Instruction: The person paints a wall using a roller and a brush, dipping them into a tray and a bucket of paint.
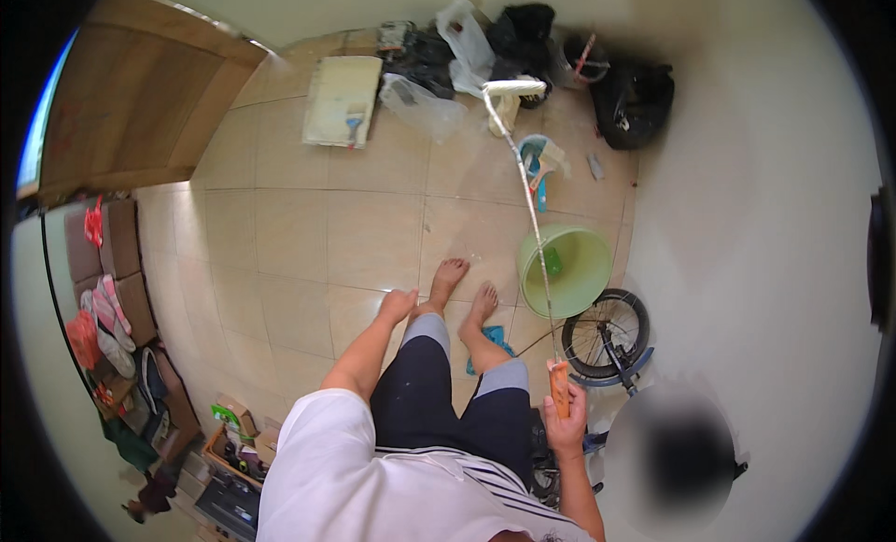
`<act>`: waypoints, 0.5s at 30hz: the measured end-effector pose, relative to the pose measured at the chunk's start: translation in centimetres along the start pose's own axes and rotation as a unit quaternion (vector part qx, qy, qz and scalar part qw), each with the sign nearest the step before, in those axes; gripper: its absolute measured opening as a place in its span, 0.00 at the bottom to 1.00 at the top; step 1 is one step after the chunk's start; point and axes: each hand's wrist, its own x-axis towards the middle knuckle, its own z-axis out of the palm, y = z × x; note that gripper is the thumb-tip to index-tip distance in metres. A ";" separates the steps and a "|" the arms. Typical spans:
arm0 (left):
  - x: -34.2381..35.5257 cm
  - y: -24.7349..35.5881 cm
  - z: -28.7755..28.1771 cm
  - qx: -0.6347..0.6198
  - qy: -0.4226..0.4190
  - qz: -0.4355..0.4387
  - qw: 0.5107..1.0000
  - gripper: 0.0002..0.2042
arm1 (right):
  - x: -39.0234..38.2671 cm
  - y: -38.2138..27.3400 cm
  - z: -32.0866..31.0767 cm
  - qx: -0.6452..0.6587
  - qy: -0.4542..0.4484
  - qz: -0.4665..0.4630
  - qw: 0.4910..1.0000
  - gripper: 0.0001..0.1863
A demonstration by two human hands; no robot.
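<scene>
My right hand (567,425) is closed round the orange handle of a paint roller (539,226). Its thin, paint-spattered metal rod reaches up and away from me to a pale roller sleeve (515,88) at the far end. Partly under the rod stands a light green bucket (597,282), with a small bright green thing inside. My left hand (399,305) is loosely curled in front of my knee, with nothing seen in it.
A paint-covered board (329,98) carries a paintbrush (354,122). Black bags (633,101) and white plastic bags line the far wall. A container with brushes (537,154) stands beyond the bucket. A small bicycle wheel (607,334) is at right; a cluttered shelf (140,318) is at left.
</scene>
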 end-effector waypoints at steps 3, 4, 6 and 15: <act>-8.3 -7.7 -4.8 -0.112 -0.021 -0.011 0.993 0.23 | -2.6 -3.3 -0.6 -0.026 -0.041 -0.047 0.998 0.22; -11.5 -9.6 -5.1 -0.162 -0.006 -0.067 0.985 0.22 | -3.2 -4.4 -1.0 -0.044 -0.059 -0.065 0.995 0.22; -17.7 -13.2 -4.1 -0.205 0.040 -0.107 0.972 0.23 | -4.4 -6.2 -1.6 -0.081 -0.091 -0.112 0.986 0.21; -50.5 -20.7 18.5 -0.577 0.143 -0.270 0.757 0.12 | -12.9 -11.8 -0.5 -0.151 -0.273 -0.233 0.921 0.20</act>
